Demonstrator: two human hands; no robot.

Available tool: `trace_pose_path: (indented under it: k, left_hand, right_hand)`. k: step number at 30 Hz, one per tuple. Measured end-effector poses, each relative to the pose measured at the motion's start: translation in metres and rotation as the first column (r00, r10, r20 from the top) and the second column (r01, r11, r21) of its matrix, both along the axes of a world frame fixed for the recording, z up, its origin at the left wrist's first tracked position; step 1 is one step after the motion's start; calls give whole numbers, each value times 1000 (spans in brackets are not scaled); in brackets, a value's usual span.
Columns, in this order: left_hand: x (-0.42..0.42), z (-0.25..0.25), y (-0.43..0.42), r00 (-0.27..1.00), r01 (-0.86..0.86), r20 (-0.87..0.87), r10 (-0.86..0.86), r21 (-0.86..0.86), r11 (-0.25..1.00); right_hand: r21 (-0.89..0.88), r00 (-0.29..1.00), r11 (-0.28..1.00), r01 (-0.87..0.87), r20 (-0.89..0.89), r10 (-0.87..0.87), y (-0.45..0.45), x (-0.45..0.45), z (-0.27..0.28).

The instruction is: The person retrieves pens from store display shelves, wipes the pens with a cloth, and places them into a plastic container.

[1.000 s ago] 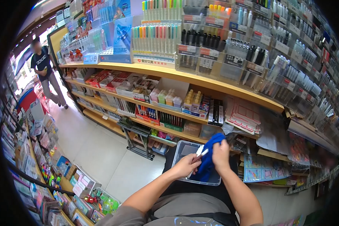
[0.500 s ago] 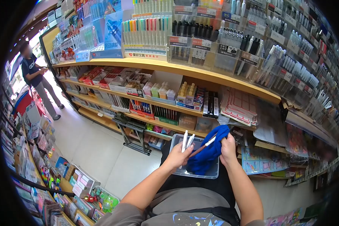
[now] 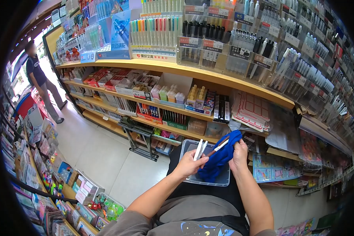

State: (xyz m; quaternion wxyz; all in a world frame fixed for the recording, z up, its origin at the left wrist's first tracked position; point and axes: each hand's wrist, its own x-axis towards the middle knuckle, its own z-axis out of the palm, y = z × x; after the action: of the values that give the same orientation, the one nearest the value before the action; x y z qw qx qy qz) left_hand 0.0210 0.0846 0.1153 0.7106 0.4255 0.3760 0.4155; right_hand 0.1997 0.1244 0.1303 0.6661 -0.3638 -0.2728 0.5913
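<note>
My left hand [image 3: 189,163] is closed around several pens; white pens [image 3: 200,149] stick up from it, and a brown-and-white pen [image 3: 217,148] points right toward the cloth. In my right hand [image 3: 238,155] I grip a bunched blue cloth [image 3: 216,164], whose upper fold lies against the far end of the brown-and-white pen. The cloth hangs down into a clear plastic bin [image 3: 226,183] on my lap. Its lower part hides much of the bin's inside.
A wooden shelf unit [image 3: 161,69] with pen racks curves ahead. A folding step stool [image 3: 139,137] stands on the floor before it. At left are a display of stationery [image 3: 55,188] and a person [image 3: 39,78] standing in the aisle.
My left hand has moved slightly right with the pens, nearer the cloth. The brown-and-white pen has shifted the same way. The person at left has lowered an arm.
</note>
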Motion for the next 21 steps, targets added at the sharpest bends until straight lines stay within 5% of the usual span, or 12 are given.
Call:
trace_pose_path:
  k: [6, 11, 16, 21]
  left_hand:
    - [-5, 7, 0, 998, 60, 31, -58, -78, 995]
    - [-3, 5, -2, 995, 99, 24, -97, -94, 991]
    - [-4, 1, -1, 991, 134, 29, -132, -93, 987]
    - [-7, 1, -3, 998, 69, 11, -68, -100, 993]
  right_hand:
    - [26, 988, 993, -117, 106, 114, -4, -11, -18]
    - [6, 994, 997, -81, -78, 81, 0, -10, -5]
    - [95, 980, 979, -182, -64, 188, 0, -11, 10]
    - [124, 979, 975, -182, 112, 169, -7, -21, 6]
